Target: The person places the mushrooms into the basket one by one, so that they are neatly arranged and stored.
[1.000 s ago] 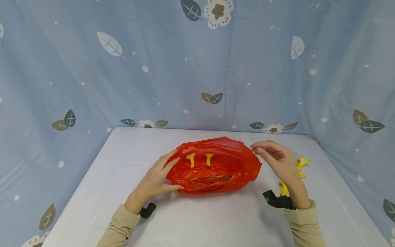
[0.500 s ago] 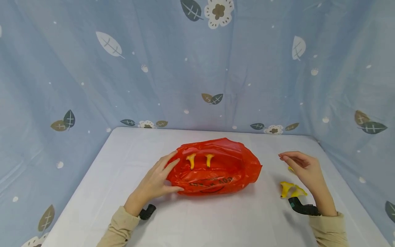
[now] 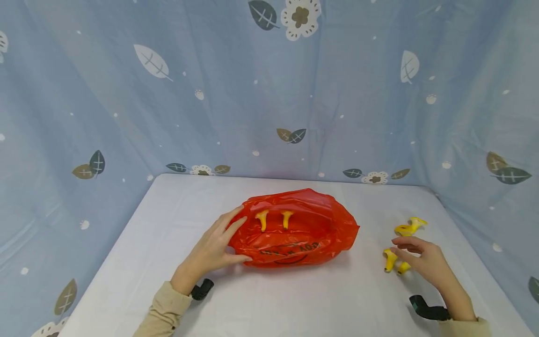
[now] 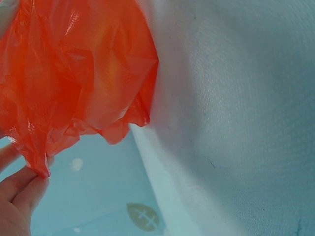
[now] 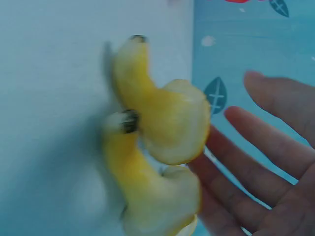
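R hand (image 3: 425, 262) is held low over the right side of the white table (image 3: 294, 304); thumb is parted from loosely extended fingers, nothing gripped. Partly covered by it are two yellow chanterelle-shaped pcs. (image 3: 389, 260), dark-tipped, side by side; whether they're touched can't be told. Two more yellow pcs. (image 3: 416, 223) are seen just beyond, on the far side, close tog. A black cam (image 3: 429, 310) is worn on that wrist, a 2nd cam (image 3: 202, 289) on the other. By L hand (image 3: 210, 248), thumb & fingers spread wide, the left rim of the red plastic bag (image 3: 311, 234) is held. Bag is set approx. mid-table, mouth open, dark lettering (image 3: 290, 249) on near side. Inside, left of ctr., two like pcs. (image 3: 286, 219) are seen, slightly apart. Table is backed by a blue curtain (image 3: 236, 93) w/ leaf & flower print.
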Tool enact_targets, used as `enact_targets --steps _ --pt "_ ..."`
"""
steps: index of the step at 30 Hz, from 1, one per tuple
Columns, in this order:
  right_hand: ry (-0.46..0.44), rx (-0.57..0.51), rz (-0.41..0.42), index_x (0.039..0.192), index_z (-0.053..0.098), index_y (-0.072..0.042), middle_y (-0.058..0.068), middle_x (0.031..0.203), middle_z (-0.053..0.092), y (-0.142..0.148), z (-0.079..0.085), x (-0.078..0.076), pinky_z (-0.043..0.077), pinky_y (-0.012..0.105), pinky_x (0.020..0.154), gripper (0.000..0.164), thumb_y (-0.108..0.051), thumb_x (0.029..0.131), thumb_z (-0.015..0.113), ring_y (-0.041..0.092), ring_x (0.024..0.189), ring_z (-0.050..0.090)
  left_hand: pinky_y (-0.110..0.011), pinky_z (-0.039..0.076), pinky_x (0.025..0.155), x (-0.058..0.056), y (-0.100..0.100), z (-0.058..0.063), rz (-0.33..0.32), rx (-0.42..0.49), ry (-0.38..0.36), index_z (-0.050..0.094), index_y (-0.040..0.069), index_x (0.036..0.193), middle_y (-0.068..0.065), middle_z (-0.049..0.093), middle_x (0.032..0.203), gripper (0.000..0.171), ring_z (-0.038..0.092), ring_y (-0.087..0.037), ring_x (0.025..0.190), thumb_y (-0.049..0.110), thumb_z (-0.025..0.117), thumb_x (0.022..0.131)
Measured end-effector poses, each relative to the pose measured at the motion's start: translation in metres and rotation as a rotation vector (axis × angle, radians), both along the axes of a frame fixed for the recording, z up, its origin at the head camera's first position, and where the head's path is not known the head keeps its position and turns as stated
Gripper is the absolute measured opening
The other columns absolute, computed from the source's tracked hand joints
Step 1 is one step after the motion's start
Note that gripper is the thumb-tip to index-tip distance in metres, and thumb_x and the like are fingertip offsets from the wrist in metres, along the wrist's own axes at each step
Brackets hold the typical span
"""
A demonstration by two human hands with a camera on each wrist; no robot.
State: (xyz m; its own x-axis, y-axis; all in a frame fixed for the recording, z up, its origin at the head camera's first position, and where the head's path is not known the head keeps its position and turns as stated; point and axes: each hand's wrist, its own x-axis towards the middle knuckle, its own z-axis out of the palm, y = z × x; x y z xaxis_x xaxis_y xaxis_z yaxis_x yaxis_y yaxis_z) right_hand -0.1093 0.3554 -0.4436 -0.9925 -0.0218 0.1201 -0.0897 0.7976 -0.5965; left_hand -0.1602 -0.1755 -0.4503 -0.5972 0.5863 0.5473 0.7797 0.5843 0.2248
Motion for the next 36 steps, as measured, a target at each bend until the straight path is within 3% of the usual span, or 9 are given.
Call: enact_targets --steps 3,5,12,20,25,28,32,34,36 --pt "-0.067 0.03 0.009 0.112 0.071 -0.002 0.014 0.107 0.071 -0.001 -0.005 0.001 0.056 0.027 0.074 0.036 -0.026 0.087 0.078 0.033 0.099 0.066 -0.052 0.047 0.101 0.0 0.0 0.0 0.002 -0.003 -0.003 0.053 -0.004 0.138 -0.02 0.038 0.152 0.097 0.043 -0.032 0.132 0.055 0.086 0.069" --pt "-0.089 0.048 0.017 0.111 0.071 0.0 0.015 0.107 0.071 -0.001 -0.008 0.001 0.057 0.028 0.073 0.035 -0.022 0.086 0.079 0.037 0.099 0.065 -0.052 0.047 0.101 0.0 0.0 0.0 0.001 -0.003 -0.004 0.053 -0.004 0.138 -0.02 0.038 0.152 0.096 0.043 -0.032 0.132 0.055 0.086 0.069" --pt "-0.059 0.081 0.019 0.105 0.072 0.002 0.014 0.1 0.071 -0.004 -0.016 0.001 0.054 0.022 0.063 0.021 -0.002 0.084 0.074 0.031 0.09 0.066 -0.052 0.047 0.101 0.001 0.0 0.0 0.0 -0.006 0.003 0.053 -0.005 0.137 -0.02 0.038 0.152 0.096 0.044 -0.032 0.132 0.055 0.085 0.07" --pt "-0.084 0.05 0.012 0.104 0.072 0.002 0.017 0.102 0.071 -0.003 -0.015 -0.002 0.058 0.029 0.066 0.018 0.0 0.086 0.072 0.033 0.092 0.066 -0.052 0.048 0.1 -0.001 0.001 0.0 -0.013 -0.002 0.018 0.053 -0.006 0.137 -0.021 0.038 0.151 0.096 0.044 -0.032 0.131 0.053 0.087 0.069" --pt "-0.051 0.062 0.025 0.102 0.074 -0.001 0.012 0.101 0.072 -0.005 -0.014 -0.002 0.057 0.025 0.068 0.018 0.0 0.085 0.074 0.023 0.089 0.066 -0.052 0.048 0.1 -0.002 0.002 0.001 -0.02 0.0 0.018 0.052 -0.005 0.137 -0.021 0.038 0.151 0.096 0.044 -0.033 0.131 0.055 0.085 0.07" --pt "-0.018 0.074 0.037 0.101 0.074 -0.003 0.01 0.1 0.072 -0.005 -0.014 -0.004 0.059 0.036 0.074 0.018 0.0 0.083 0.075 0.02 0.088 0.065 -0.052 0.047 0.101 -0.001 0.002 0.001 -0.019 -0.002 0.011 0.052 -0.005 0.137 -0.021 0.038 0.151 0.096 0.044 -0.033 0.131 0.056 0.085 0.071" --pt "-0.006 0.064 0.048 0.102 0.074 -0.003 0.012 0.102 0.072 -0.007 -0.013 -0.006 0.055 0.056 0.082 0.018 -0.001 0.084 0.076 0.03 0.095 0.064 -0.052 0.046 0.103 0.0 0.002 0.002 -0.015 -0.006 -0.004 0.052 -0.005 0.138 -0.021 0.037 0.152 0.097 0.043 -0.033 0.132 0.055 0.085 0.07" --pt "0.002 0.056 0.051 0.102 0.075 -0.004 0.012 0.103 0.072 -0.008 -0.012 -0.007 0.054 0.059 0.083 0.019 -0.002 0.084 0.076 0.032 0.098 0.064 -0.051 0.045 0.103 0.0 0.001 0.002 -0.013 -0.009 -0.009 0.051 -0.005 0.139 -0.02 0.036 0.153 0.097 0.042 -0.033 0.133 0.054 0.086 0.07" --pt "0.013 0.05 0.05 0.103 0.075 -0.006 0.01 0.103 0.072 -0.01 -0.011 -0.007 0.054 0.058 0.084 0.02 -0.003 0.083 0.077 0.023 0.099 0.064 -0.052 0.046 0.103 0.0 0.001 0.001 -0.013 -0.008 -0.006 0.051 -0.005 0.139 -0.02 0.036 0.153 0.097 0.042 -0.033 0.133 0.053 0.087 0.07"
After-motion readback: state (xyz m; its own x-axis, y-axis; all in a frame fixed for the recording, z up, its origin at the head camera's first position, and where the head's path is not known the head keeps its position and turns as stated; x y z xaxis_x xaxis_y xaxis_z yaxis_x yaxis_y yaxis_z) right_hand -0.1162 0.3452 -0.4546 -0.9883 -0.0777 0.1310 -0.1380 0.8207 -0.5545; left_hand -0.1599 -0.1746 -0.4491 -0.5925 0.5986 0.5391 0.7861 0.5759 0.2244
